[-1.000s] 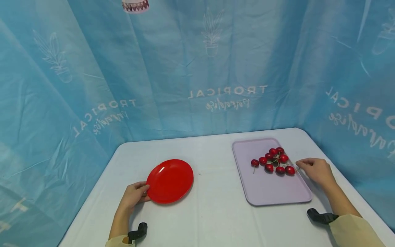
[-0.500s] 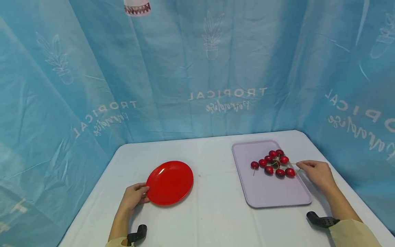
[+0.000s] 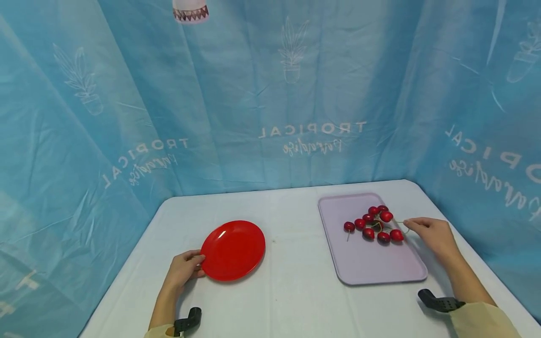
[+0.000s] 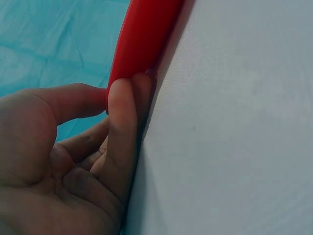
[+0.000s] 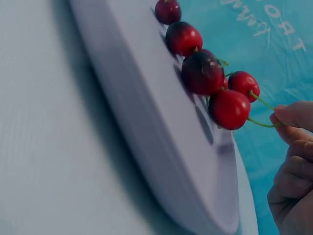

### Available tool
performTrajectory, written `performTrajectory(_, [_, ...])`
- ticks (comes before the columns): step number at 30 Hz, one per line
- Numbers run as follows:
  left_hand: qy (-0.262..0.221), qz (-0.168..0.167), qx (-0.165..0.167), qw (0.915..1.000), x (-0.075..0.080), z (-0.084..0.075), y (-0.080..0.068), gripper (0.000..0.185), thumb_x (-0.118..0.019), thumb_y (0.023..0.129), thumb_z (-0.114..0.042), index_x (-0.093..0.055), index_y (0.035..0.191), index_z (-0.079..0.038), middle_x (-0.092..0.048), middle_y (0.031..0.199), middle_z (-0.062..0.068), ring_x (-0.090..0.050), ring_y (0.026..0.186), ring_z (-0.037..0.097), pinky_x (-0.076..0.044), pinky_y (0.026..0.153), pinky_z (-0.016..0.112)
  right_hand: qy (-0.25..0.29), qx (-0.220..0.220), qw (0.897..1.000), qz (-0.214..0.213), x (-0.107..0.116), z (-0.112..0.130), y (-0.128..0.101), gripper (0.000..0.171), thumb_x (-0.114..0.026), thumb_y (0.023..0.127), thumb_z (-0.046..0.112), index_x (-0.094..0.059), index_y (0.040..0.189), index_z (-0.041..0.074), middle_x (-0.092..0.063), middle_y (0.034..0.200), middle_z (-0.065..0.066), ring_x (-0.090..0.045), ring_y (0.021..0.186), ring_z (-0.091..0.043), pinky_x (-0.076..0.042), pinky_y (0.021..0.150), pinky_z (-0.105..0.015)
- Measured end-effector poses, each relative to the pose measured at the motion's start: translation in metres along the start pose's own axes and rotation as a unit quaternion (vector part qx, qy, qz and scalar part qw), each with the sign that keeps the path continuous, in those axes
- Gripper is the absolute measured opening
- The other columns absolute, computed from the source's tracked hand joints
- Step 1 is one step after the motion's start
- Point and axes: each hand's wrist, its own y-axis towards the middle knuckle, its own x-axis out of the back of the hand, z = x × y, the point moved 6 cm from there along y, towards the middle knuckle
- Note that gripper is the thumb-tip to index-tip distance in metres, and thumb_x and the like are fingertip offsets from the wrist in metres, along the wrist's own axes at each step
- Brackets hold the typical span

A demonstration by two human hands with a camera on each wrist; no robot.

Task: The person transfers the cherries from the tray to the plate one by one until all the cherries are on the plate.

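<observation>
A red plate [image 3: 233, 250] lies on the white table, left of centre. My left hand [image 3: 197, 264] holds its near-left rim; in the left wrist view the thumb [image 4: 73, 98] sits against the rim [image 4: 142, 39] with the fingers [image 4: 122, 112] tucked under it. A lilac tray [image 3: 372, 267] at the right carries several red cherries [image 3: 374, 224] with green stems. My right hand [image 3: 409, 224] is at the tray's right edge, pinching a thin stem. In the right wrist view the fingertips [image 5: 293, 115] pinch the stem of a cherry [image 5: 229, 108] above the tray [image 5: 146, 122].
A blue printed curtain [image 3: 270, 94] closes off the table on the back and both sides. The white tablecloth [image 3: 291, 286] lies bare between plate and tray and along the front edge. Black wrist cameras [image 3: 437, 301] sit on both forearms.
The right hand has pulled a little on the stem, and the cherries nearest it have shifted slightly. The left hand stays on the plate's rim.
</observation>
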Motion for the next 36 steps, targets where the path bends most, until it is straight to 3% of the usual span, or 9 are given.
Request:
performTrajectory(10, [-0.002,0.003,-0.016,0.9999,-0.001,-0.002,0.001,0.043,-0.060,0.093,-0.018,-0.052,0.128,0.005,-0.065,0.096,0.014,-0.066,0.068,0.020,-0.055,0.063,0.027,0.036,0.005,0.999,0.000,-0.001,0.017,-0.004,0.071,-0.053,0.092,0.053,-0.055,0.125,-0.010,-0.048,0.130,-0.034,-0.038,0.121,-0.050,-0.035,0.091,-0.065])
performTrajectory(15, [-0.002,0.000,-0.016,0.9999,0.000,0.000,0.002,0.043,-0.060,0.093,-0.018,-0.052,0.129,0.005,-0.065,0.095,0.014,-0.065,0.067,0.020,-0.055,0.062,0.027,0.041,0.018,0.999,-0.008,-0.004,0.029,-0.006,0.068,-0.055,0.093,0.050,-0.057,0.124,-0.010,-0.051,0.126,-0.033,-0.043,0.114,-0.045,-0.041,0.083,-0.056])
performTrajectory(20, [0.004,-0.007,-0.021,0.9997,0.000,0.001,0.002,0.044,-0.061,0.093,-0.019,-0.053,0.129,0.004,-0.065,0.097,0.015,-0.065,0.067,0.020,-0.054,0.063,0.027,0.040,0.025,0.999,-0.011,-0.010,0.038,-0.010,0.063,-0.057,0.093,0.046,-0.059,0.120,-0.011,-0.054,0.122,-0.032,-0.046,0.111,-0.042,-0.042,0.084,-0.055])
performTrajectory(26, [0.016,-0.018,-0.022,0.9995,0.000,0.000,-0.001,0.045,-0.062,0.092,-0.020,-0.053,0.130,0.002,-0.065,0.097,0.015,-0.065,0.066,0.020,-0.054,0.063,0.027,0.038,0.033,0.999,-0.004,-0.018,0.047,-0.010,0.059,-0.058,0.093,0.045,-0.062,0.118,-0.009,-0.055,0.123,-0.030,-0.047,0.108,-0.037,-0.042,0.078,-0.044])
performTrajectory(36, [0.024,-0.024,-0.022,0.9992,0.000,0.003,0.001,0.044,-0.063,0.092,-0.021,-0.054,0.129,0.003,-0.065,0.093,0.014,-0.064,0.063,0.020,-0.054,0.062,0.026,0.044,0.045,0.998,0.025,-0.032,0.057,-0.012,0.058,-0.057,0.094,0.044,-0.062,0.118,-0.008,-0.057,0.120,-0.029,-0.047,0.110,-0.040,-0.042,0.083,-0.051])
